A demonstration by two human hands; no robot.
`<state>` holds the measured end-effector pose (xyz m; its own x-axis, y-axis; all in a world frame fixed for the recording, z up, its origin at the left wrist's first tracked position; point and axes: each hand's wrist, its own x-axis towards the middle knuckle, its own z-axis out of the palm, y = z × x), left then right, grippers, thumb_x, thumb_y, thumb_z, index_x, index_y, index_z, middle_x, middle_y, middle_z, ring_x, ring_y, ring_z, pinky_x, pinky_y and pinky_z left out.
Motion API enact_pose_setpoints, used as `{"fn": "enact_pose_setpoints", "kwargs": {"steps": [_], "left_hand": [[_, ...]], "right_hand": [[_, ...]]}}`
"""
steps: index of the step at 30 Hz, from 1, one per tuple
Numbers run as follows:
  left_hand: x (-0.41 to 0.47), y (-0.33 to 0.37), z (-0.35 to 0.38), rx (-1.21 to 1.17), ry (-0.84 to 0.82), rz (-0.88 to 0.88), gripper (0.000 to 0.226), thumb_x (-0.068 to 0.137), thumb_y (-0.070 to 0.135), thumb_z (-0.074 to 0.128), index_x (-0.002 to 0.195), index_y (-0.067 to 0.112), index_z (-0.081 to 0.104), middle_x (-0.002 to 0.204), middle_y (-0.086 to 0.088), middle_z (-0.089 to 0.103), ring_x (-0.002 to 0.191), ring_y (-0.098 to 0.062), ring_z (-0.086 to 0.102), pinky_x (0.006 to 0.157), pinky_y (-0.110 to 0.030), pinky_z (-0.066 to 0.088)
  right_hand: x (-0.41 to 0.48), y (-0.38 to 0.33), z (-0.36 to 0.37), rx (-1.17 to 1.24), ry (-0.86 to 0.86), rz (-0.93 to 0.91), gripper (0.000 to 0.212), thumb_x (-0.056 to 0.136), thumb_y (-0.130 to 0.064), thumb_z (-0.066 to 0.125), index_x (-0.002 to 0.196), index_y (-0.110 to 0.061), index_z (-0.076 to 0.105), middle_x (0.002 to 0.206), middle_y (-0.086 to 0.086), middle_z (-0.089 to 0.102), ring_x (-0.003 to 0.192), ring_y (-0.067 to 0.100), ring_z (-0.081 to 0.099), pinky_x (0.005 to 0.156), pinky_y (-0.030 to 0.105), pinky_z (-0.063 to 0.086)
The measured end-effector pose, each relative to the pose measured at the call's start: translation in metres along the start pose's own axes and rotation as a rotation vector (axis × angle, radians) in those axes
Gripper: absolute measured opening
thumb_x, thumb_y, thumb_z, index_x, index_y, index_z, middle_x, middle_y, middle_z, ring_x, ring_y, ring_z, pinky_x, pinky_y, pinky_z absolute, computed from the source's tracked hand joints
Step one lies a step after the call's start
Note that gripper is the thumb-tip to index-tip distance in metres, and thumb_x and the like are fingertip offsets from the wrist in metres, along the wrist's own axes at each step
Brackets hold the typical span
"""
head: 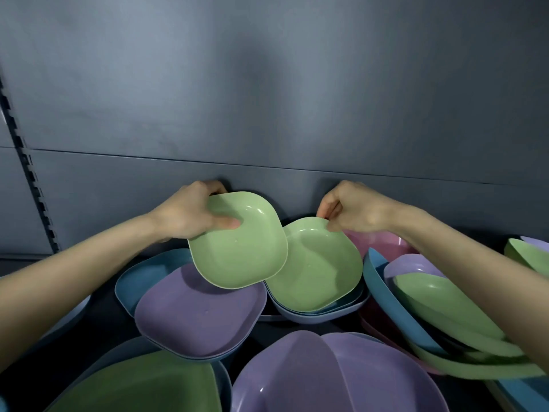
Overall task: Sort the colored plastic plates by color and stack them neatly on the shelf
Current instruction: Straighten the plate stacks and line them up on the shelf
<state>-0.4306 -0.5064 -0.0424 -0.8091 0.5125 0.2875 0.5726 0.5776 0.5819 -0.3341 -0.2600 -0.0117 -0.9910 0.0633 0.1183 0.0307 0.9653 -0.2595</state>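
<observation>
My left hand grips the far left rim of a light green square plate, held tilted above the pile. My right hand pinches the far rim of a second green plate, which rests in a blue-grey plate. The first green plate overlaps the left edge of the second. Under the held plate lies a purple plate on a blue plate.
Mixed plates crowd the dark shelf: purple plates at the front, a green one at front left, a leaning pile of blue, green and purple plates at right, a pink plate behind. The grey back panel rises close behind.
</observation>
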Motion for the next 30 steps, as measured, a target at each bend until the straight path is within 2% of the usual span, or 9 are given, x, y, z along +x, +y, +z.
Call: {"fn": "enact_pose_setpoints", "kwargs": {"steps": [6, 9, 13, 17, 18, 21, 24, 28, 30], "left_hand": [[-0.003, 0.005, -0.008, -0.149, 0.024, -0.035, 0.030, 0.072, 0.030, 0.080, 0.089, 0.012, 0.065, 0.082, -0.006, 0.070, 0.073, -0.021, 0.065, 0.063, -0.031, 0.050], [-0.007, 0.011, -0.012, -0.227, 0.066, -0.022, 0.021, 0.076, 0.026, 0.077, 0.088, 0.016, 0.064, 0.080, 0.000, 0.069, 0.069, -0.013, 0.063, 0.057, -0.022, 0.046], [-0.017, 0.023, -0.021, -0.320, 0.173, 0.008, 0.015, 0.079, 0.022, 0.074, 0.081, 0.022, 0.059, 0.075, 0.007, 0.064, 0.063, -0.006, 0.060, 0.049, -0.014, 0.042], [-0.035, 0.032, -0.033, -0.425, 0.271, 0.033, 0.013, 0.082, 0.017, 0.071, 0.086, 0.017, 0.058, 0.075, 0.002, 0.063, 0.054, -0.003, 0.058, 0.046, -0.011, 0.044], [-0.042, 0.034, -0.037, -0.454, 0.280, 0.047, 0.012, 0.083, 0.015, 0.069, 0.087, 0.017, 0.058, 0.076, 0.001, 0.063, 0.055, -0.003, 0.058, 0.047, -0.011, 0.045], [-0.064, 0.041, -0.050, -0.536, 0.313, 0.094, 0.013, 0.088, 0.010, 0.062, 0.095, 0.020, 0.061, 0.083, 0.005, 0.066, 0.058, 0.005, 0.060, 0.054, -0.008, 0.047], [-0.092, 0.048, -0.062, -0.601, 0.377, 0.102, 0.015, 0.090, 0.010, 0.059, 0.103, 0.017, 0.062, 0.086, 0.003, 0.067, 0.061, 0.004, 0.062, 0.057, -0.009, 0.049], [-0.136, 0.059, -0.074, -0.581, 0.482, 0.098, 0.017, 0.088, 0.012, 0.063, 0.104, 0.015, 0.061, 0.086, 0.002, 0.067, 0.061, 0.004, 0.061, 0.059, -0.011, 0.049], [-0.163, 0.064, -0.081, -0.592, 0.517, 0.106, 0.015, 0.087, 0.012, 0.064, 0.101, 0.017, 0.061, 0.090, 0.000, 0.069, 0.067, -0.002, 0.065, 0.068, -0.020, 0.053]], "right_hand": [[-0.006, -0.002, -0.007, 0.193, 0.069, 0.026, 0.011, 0.087, -0.006, 0.051, 0.093, -0.011, 0.058, 0.079, 0.005, 0.065, 0.071, 0.018, 0.058, 0.068, 0.032, 0.049], [-0.013, -0.003, -0.008, 0.255, 0.182, 0.017, 0.011, 0.090, -0.006, 0.044, 0.096, -0.012, 0.051, 0.078, 0.005, 0.061, 0.068, 0.018, 0.053, 0.064, 0.030, 0.044], [-0.028, -0.010, -0.010, 0.365, 0.325, -0.041, 0.021, 0.088, 0.000, 0.048, 0.101, -0.016, 0.049, 0.095, 0.008, 0.064, 0.087, 0.024, 0.060, 0.078, 0.037, 0.049], [-0.049, -0.023, -0.016, 0.510, 0.389, -0.056, 0.032, 0.084, 0.000, 0.063, 0.111, -0.016, 0.055, 0.091, -0.005, 0.062, 0.082, 0.012, 0.060, 0.071, 0.015, 0.049], [-0.055, -0.028, -0.018, 0.516, 0.409, -0.062, 0.031, 0.083, -0.002, 0.064, 0.110, -0.017, 0.058, 0.092, -0.004, 0.064, 0.081, 0.012, 0.060, 0.070, 0.015, 0.049], [-0.073, -0.041, -0.019, 0.535, 0.500, -0.079, 0.015, 0.085, -0.005, 0.062, 0.095, -0.017, 0.064, 0.087, 0.000, 0.067, 0.083, 0.020, 0.064, 0.076, 0.030, 0.053], [-0.094, -0.058, -0.020, 0.584, 0.590, -0.082, 0.008, 0.090, -0.008, 0.058, 0.094, -0.014, 0.056, 0.087, 0.001, 0.063, 0.086, 0.027, 0.063, 0.078, 0.039, 0.052], [-0.129, -0.081, -0.020, 0.614, 0.650, -0.099, 0.010, 0.093, -0.011, 0.053, 0.101, -0.015, 0.047, 0.083, -0.005, 0.059, 0.085, 0.028, 0.060, 0.076, 0.041, 0.049], [-0.147, -0.093, -0.019, 0.652, 0.681, -0.107, 0.015, 0.092, -0.011, 0.054, 0.101, -0.019, 0.045, 0.084, -0.003, 0.062, 0.080, 0.032, 0.060, 0.073, 0.042, 0.051]]}}
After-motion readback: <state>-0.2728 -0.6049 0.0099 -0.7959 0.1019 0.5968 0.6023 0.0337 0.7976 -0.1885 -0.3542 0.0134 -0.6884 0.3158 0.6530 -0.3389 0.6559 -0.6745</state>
